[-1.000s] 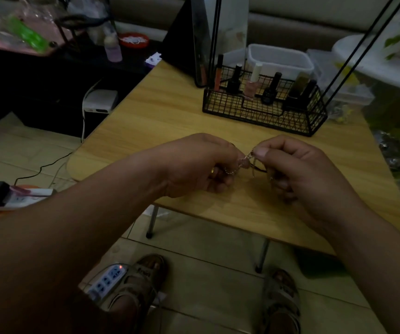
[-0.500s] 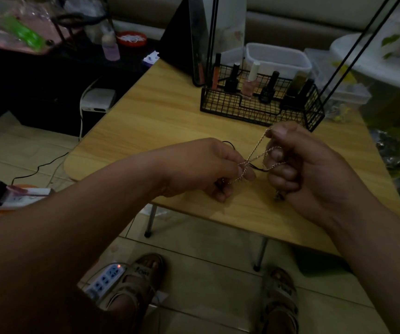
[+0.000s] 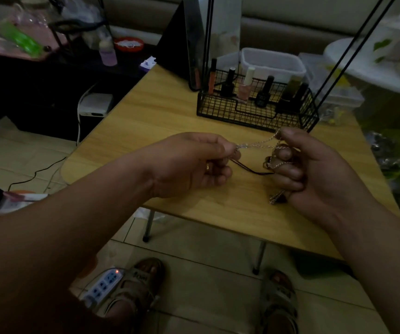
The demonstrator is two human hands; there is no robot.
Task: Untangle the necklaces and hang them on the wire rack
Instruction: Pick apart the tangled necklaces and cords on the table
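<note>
A silver chain necklace (image 3: 258,143) stretches taut between my two hands above the wooden table (image 3: 160,116). A black cord necklace (image 3: 252,170) sags under it, also running from hand to hand. My left hand (image 3: 194,165) pinches one end of both with fingertips. My right hand (image 3: 312,169) is fisted on the rest; chain loops wrap its fingers and a short piece hangs below the fist. The black wire rack (image 3: 249,109) stands behind the hands, its thin uprights rising out of view.
The rack's basket holds several nail polish bottles (image 3: 246,86). A white plastic tub (image 3: 272,62) sits behind it. A power strip (image 3: 102,285) lies on the tiled floor by my sandalled left foot (image 3: 133,285). Cables and a white box (image 3: 95,106) are at the left.
My hands have drawn apart, from touching to well separated. The silver chain and black cord now span the gap, and my right hand has shifted rightwards.
</note>
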